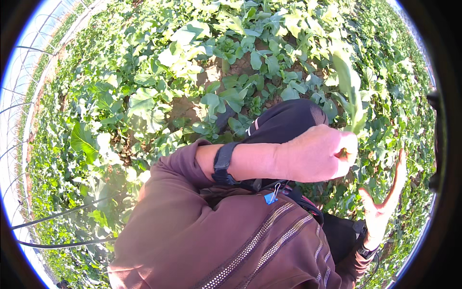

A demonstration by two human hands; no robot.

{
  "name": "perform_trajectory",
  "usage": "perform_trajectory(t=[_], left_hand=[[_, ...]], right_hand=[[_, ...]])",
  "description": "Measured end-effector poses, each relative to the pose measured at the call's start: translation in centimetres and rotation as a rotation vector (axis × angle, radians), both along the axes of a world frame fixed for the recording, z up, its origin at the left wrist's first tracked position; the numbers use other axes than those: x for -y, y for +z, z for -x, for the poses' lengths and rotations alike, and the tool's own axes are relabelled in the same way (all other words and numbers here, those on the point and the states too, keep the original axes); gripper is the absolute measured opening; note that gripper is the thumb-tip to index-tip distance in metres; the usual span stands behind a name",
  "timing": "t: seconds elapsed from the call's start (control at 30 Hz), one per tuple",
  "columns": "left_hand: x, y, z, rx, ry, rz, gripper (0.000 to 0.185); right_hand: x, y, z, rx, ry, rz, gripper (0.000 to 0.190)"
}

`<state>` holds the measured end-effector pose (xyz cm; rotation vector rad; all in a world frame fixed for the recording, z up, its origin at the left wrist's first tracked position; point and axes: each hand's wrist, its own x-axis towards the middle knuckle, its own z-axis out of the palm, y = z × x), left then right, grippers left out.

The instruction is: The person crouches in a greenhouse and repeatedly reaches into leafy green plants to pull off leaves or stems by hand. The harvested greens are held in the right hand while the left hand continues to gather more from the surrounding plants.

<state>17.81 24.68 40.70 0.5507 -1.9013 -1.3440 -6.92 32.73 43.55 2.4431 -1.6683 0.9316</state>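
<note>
My left hand [319, 155] reaches across the front of my body, closed in a fist around a leafy green stalk [350, 86]. The stalk's broad leaves rise from the far side of the fist; a cut or broken end seems to show inside the curled fingers. At the lower right, my right hand [382, 204] has its thumb and fingers spread and holds nothing. It hovers over leafy plants [389, 133], some way from the left hand. Dark bands sit on both wrists.
Dense low leafy crops [108, 94] surround me, with brown soil [184, 110] showing between them. My bent knee [292, 115] in dark trousers is among the plants. A blue binder clip [270, 197] hangs at my waist. Thin curved hoops [30, 47] line the far left edge.
</note>
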Motion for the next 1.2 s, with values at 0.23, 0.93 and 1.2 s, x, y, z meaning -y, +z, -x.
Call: perform_trajectory(t=[0.23, 0.93, 1.2], left_hand=[[1.3, 0.1, 0.4, -0.176, -0.424, -0.441, 0.030], [1.5, -40.4, -38.2, 1.719, 0.739, -0.375, 0.032], [2.2, -40.7, -40.2, 1.496, 0.798, -0.672, 0.027]], right_hand=[[-1.5, -2.1, 0.3, 0.077, -0.204, -0.183, 0.014], [3.0, -8.0, 4.4, 0.375, -0.564, -0.625, 0.015], [3.8, -8.6, 3.7, 0.351, -0.563, -0.683, 0.013]])
